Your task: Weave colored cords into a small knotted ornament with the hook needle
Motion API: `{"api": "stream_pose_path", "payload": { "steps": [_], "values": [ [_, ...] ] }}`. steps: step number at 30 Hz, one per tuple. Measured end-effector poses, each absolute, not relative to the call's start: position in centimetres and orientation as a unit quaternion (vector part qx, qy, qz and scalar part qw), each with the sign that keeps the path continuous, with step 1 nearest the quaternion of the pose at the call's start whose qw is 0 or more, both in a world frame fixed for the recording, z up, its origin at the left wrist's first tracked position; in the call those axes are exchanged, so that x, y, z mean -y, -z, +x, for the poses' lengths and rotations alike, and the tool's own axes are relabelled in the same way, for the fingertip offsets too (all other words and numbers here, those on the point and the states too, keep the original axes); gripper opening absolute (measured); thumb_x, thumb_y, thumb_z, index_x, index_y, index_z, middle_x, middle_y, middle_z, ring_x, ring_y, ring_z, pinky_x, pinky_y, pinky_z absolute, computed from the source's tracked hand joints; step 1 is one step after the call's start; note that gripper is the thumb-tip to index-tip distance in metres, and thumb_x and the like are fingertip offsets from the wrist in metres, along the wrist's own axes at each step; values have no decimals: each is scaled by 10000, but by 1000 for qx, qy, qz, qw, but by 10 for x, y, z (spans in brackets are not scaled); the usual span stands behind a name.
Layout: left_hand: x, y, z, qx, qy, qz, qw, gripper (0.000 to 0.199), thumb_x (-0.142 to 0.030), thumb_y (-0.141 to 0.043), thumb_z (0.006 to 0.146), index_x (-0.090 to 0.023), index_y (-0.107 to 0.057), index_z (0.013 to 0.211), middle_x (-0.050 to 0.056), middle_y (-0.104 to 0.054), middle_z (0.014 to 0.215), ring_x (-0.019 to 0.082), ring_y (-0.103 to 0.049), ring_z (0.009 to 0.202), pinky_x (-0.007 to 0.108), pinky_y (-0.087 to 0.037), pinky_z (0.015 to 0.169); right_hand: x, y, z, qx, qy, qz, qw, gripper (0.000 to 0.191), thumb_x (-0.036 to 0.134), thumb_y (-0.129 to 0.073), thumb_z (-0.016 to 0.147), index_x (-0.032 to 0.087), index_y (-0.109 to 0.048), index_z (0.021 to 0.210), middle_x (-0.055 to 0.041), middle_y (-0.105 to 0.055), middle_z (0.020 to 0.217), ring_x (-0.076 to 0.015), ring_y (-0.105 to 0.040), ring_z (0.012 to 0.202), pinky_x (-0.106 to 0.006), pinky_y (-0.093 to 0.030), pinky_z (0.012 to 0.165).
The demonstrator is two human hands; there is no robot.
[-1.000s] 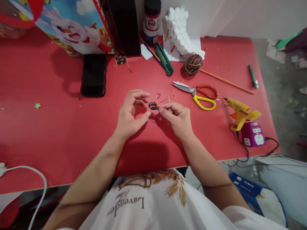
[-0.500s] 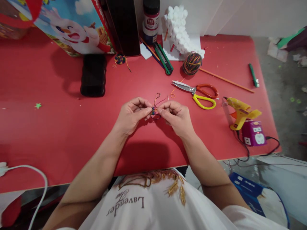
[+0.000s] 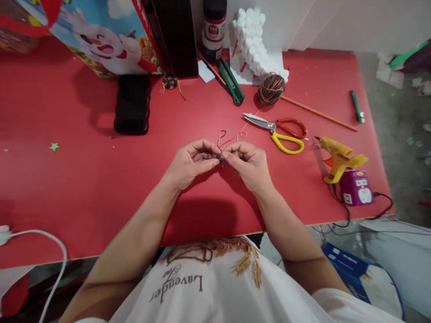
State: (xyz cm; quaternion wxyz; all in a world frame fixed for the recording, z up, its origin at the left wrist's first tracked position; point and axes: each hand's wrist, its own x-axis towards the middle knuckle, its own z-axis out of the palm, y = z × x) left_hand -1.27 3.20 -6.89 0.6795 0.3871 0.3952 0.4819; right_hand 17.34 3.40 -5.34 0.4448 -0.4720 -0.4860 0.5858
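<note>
Blue-flecked small yarn piece (image 3: pixel 219 159): one, over the red desk (image 3: pixel 84 193), between my left grip (image 3: pixel 192 165) and right grip (image 3: pixel 247 164), both narrow, pinching it. Handling, I judge: light pressure, loose dark-and-orange yarn loop (image 3: pixel 220 137) kept untangled.

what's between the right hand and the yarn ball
In the head view, the scissors blades and a thin orange strand lie between the right hand and the yarn ball.

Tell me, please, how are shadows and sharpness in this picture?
Head view: a soft shadow darkens the red table near its front edge; head view: the yarn piece between left hand and right hand is too small to show clear stitches.
</note>
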Motion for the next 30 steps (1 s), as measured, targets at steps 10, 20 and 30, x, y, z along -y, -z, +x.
{"api": "stream_pose_path", "payload": {
  "steps": [10, 20, 30],
  "values": [
    [-32, 67, -9, -386, -472, 346, 713, 184, -171, -897, 750, -164, -753, 865, 12, -722, 837, 98, -673, 711, 201, -576, 648, -33, 56, 172, 538, -535, -474, 447, 140, 298, -758, 884, 172, -725, 834, 80, -502, 567, -67, -375, 516, -230, -311, 511],
    [-30, 65, -1, -391, -472, 302, 730, 168, -160, -831, 733, -183, -682, 807, -32, -673, 660, 100, -612, 511, 206, -522, 477, -24, 57, 168, 657, -374, -466, 459, 116, 274, -697, 995, 195, -719, 914, 92, -448, 580, -72, -398, 518, -215, -381, 546],
    [-27, 63, 6, -384, -483, 294, 730, 158, -138, -765, 748, -196, -632, 809, -53, -616, 626, 84, -509, 483, 203, -425, 450, -22, 61, 166, 689, -283, -469, 475, 75, 210, -677, 999, 201, -696, 927, 95, -470, 595, -64, -456, 503, -199, -404, 541]
  ]
}}
